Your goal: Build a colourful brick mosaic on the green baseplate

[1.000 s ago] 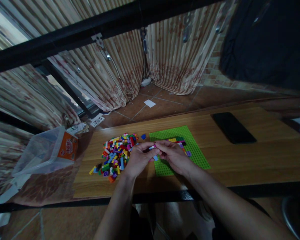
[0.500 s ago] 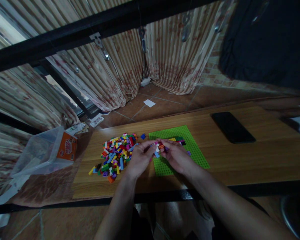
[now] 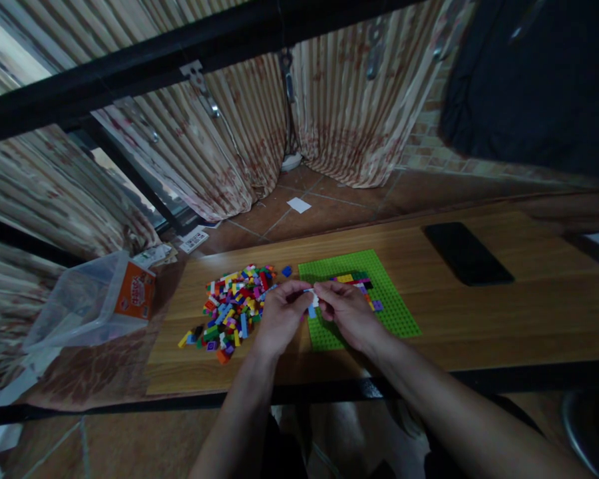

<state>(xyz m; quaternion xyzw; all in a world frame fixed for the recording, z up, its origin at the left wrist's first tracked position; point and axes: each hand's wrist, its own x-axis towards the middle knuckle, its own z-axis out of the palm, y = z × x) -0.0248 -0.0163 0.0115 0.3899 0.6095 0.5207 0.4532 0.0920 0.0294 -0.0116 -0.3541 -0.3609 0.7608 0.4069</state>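
My left hand (image 3: 282, 318) is closed on a small cluster of toy bricks, of which a white brick (image 3: 315, 299) and a light blue brick (image 3: 311, 311) show at the fingertips. Thumb and fingers of my right hand (image 3: 348, 313) pinch the same cluster from the right, the two hands nearly touching. The fingers hide much of what they hold. Below them lies a green studded baseplate (image 3: 394, 306). Bricks in several colours, among them a yellow brick (image 3: 344, 278) and a purple brick (image 3: 377, 305), sit on it, partly behind my right hand.
A heap of loose toy bricks (image 3: 242, 299) spreads over the wooden table (image 3: 479, 319) left of my hands. One blue brick (image 3: 286, 271) lies apart from it. A black phone (image 3: 466, 254) rests at the right. A clear plastic bin (image 3: 80, 299) stands beyond the table's left end.
The orange brick that showed at my right fingertips is now out of sight. My right fingers have closed in on the white brick. More of the bricks on the baseplate show.
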